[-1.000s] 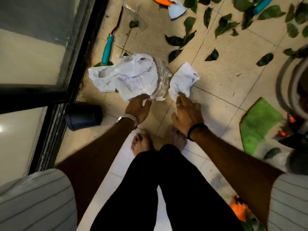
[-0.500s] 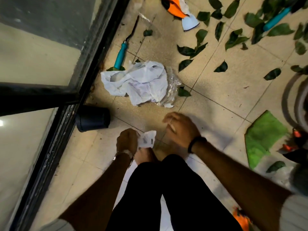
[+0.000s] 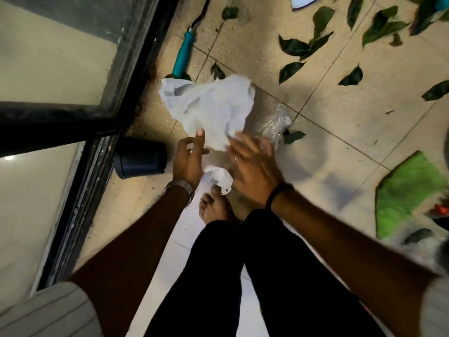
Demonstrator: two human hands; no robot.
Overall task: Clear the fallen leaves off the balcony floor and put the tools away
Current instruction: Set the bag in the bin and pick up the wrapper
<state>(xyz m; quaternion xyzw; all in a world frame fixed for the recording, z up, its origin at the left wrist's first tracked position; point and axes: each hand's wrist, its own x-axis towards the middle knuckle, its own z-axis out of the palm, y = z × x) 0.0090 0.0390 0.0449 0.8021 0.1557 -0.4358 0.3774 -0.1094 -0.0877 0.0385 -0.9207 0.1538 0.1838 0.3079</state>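
Down at the tiles, both hands reach the white bag (image 3: 209, 105): left hand (image 3: 188, 159) open-fingered at its edge, right hand (image 3: 252, 166) blurred, its grip untellable.

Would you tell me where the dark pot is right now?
In the head view the dark pot lies on its side left of centre, against the black door frame, just left of the left hand.

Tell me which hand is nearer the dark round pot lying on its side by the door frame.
Left. The left hand is just right of the dark round pot, with a small gap of floor between them. The right hand is farther right, beyond the left hand.
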